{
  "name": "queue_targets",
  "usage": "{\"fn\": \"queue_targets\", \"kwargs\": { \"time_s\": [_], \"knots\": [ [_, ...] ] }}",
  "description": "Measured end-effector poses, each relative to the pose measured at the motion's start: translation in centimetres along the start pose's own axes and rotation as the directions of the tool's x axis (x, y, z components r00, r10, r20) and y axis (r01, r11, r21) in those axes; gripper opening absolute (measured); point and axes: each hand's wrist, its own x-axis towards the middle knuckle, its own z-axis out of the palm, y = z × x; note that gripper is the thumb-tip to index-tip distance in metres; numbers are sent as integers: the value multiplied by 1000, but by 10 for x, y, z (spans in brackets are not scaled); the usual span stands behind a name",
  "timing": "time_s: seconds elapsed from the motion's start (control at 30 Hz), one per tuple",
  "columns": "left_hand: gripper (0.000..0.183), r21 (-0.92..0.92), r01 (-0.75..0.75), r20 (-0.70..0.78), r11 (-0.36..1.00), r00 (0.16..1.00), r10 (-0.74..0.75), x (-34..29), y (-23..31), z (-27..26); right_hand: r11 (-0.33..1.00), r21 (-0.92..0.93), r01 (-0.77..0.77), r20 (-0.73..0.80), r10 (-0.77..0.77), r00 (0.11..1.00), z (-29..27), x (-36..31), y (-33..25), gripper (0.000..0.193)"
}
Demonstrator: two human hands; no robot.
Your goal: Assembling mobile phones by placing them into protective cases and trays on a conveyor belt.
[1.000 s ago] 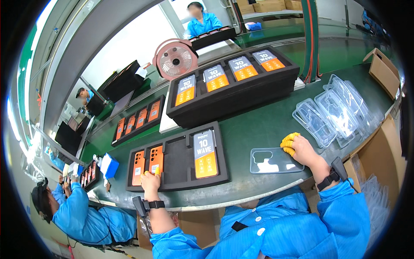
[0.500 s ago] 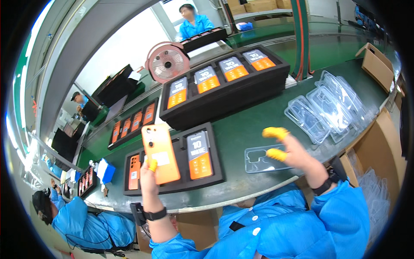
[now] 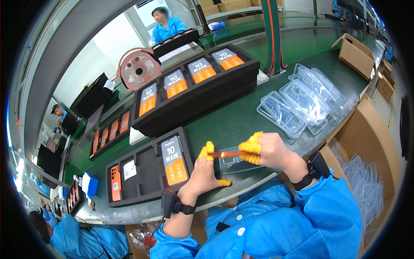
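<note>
An orange phone [image 3: 227, 154], seen nearly edge-on and a little blurred, is raised between my hands over the bench. My right hand [image 3: 271, 150] is closed on its right end, with yellow finger cots on the fingertips. At the other end, my left hand [image 3: 206, 170] has fingertips against the phone or just beside it; its thumb stretches away. Below lies a clear phone case [image 3: 233, 165], partly covered by the phone and right hand. To the left, a black foam tray [image 3: 146, 190] holds an orange phone [image 3: 115, 183] and a phone with a grey-and-orange front [image 3: 174, 159].
A tall black foam stack [image 3: 194, 99] stands behind, with several phones on top. Clear cases [image 3: 297, 103] are heaped at the right, beside a carton [image 3: 371, 125] holding more plastic. A pink fan [image 3: 138, 69] and another phone tray [image 3: 111, 131] stand farther left. Co-workers sit beyond.
The orange phone has gone from upright in my left hand to edge-on between both hands. My left hand moved right from over the tray; my right hand closed on the phone. The view shifted.
</note>
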Motion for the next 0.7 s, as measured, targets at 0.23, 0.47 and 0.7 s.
{"fn": "queue_targets", "kwargs": {
  "time_s": [0.23,0.47,0.7],
  "knots": [
    [96,-144,62,-16,988,998,-65,9,7,9,959,-177,-223,575,285,767,11,-28,5,46],
    [111,-479,-47,-329,876,935,-130,-25,21,5,887,16,-462,658,338,673,13,-17,14,99],
    [113,-614,-219,-406,759,911,-65,-42,29,3,937,-66,-343,38,346,937,44,-25,-18,91]
  ]
}}
